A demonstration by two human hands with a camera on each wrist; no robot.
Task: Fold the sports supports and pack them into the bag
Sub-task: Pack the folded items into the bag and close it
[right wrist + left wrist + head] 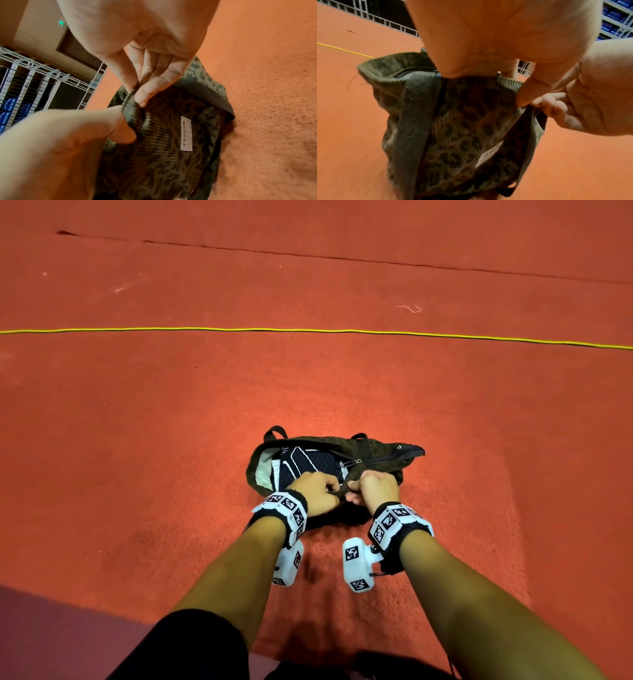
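An olive leopard-print corduroy bag (376, 451) lies open on the orange carpet in front of me. Dark navy and white sports supports (308, 463) show inside its mouth. My left hand (315, 491) and right hand (375, 487) meet at the bag's near rim, and both pinch the fabric edge. In the left wrist view the left hand (527, 89) grips the rim of the bag (462, 128) with the thumb outside. The right wrist view has my right hand (135, 92) pinching the rim between thumb and forefinger, above a white "FASHION" label (186, 133).
A yellow cord (308, 330) runs across the carpet beyond the bag, and farther back there is a carpet seam (342, 258). A scrap of white string (409, 309) lies at the right. White wire racks (34, 81) with blue items stand at the room's edge.
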